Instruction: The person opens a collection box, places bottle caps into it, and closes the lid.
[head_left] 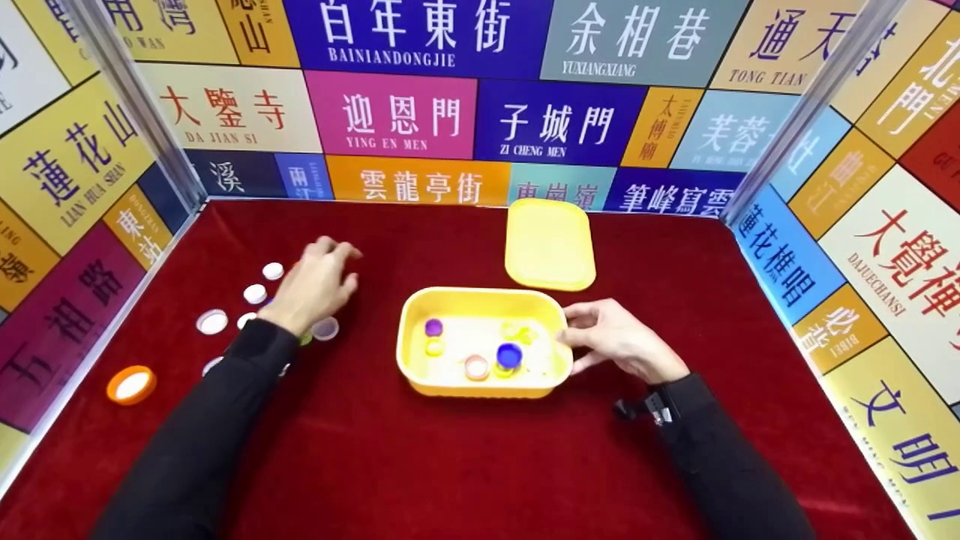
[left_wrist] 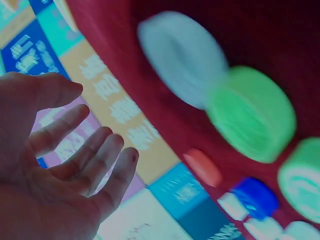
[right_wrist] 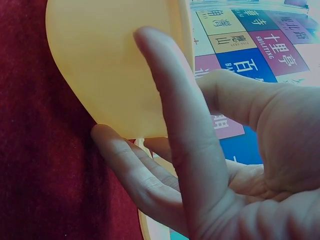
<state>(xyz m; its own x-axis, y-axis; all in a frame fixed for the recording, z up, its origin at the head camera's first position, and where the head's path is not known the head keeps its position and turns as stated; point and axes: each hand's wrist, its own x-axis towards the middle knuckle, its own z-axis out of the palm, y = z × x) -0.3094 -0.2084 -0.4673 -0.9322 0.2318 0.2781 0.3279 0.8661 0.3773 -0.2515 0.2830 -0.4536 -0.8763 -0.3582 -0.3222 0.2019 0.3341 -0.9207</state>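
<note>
The yellow box [head_left: 420, 360] lies long side left to right, its one lid [head_left: 550, 244] at 1 o'clock. The right hand [head_left: 619, 341] pinches its rim; the left hand [head_left: 315, 285], fingers spread, hovers over six loose caps [head_left: 212, 322].

A bench [head_left: 450, 465] covered in dark red cloth. Three walls [head_left: 420, 112] of bright sign panels with Chinese lettering enclose it, with metal posts [head_left: 139, 105] at the corners.
</note>
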